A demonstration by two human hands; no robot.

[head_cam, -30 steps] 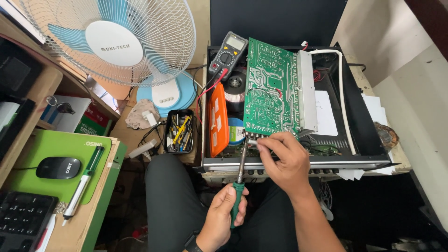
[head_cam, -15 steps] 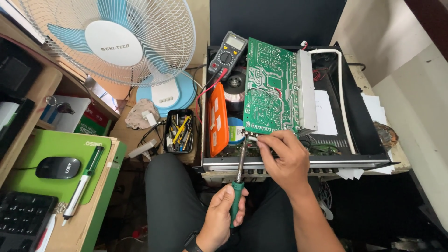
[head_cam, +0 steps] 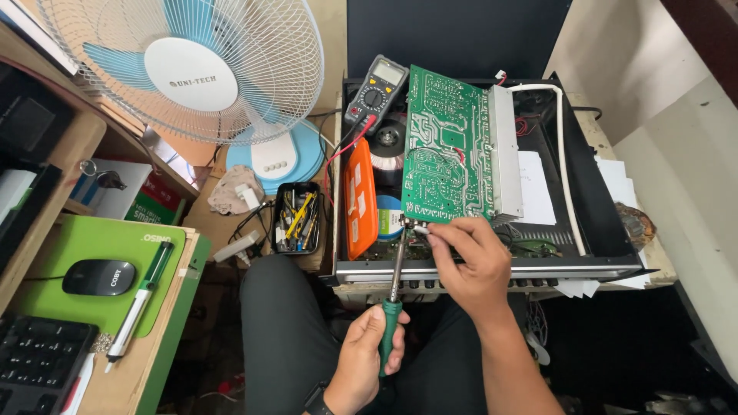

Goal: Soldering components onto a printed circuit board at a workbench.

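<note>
My left hand (head_cam: 367,350) grips the green handle of a soldering iron (head_cam: 393,300), its metal tip pointing up at the lower left corner of a green circuit board (head_cam: 446,146). The board stands tilted up inside an open black equipment chassis (head_cam: 592,207), with a metal heat sink (head_cam: 506,150) along its right side. My right hand (head_cam: 473,261) pinches something small and pale, a wire or solder, at that same board corner, right beside the iron's tip.
An orange case (head_cam: 360,198) and a black multimeter (head_cam: 377,88) with red lead lie left of the board. A tray of small tools (head_cam: 298,217), a desk fan (head_cam: 196,73), a mouse (head_cam: 98,277), a pen-like tool (head_cam: 140,300) and a keyboard (head_cam: 38,365) sit to the left.
Both hands stay at the board's lower left corner; the iron's tip and my right fingers have barely shifted.
</note>
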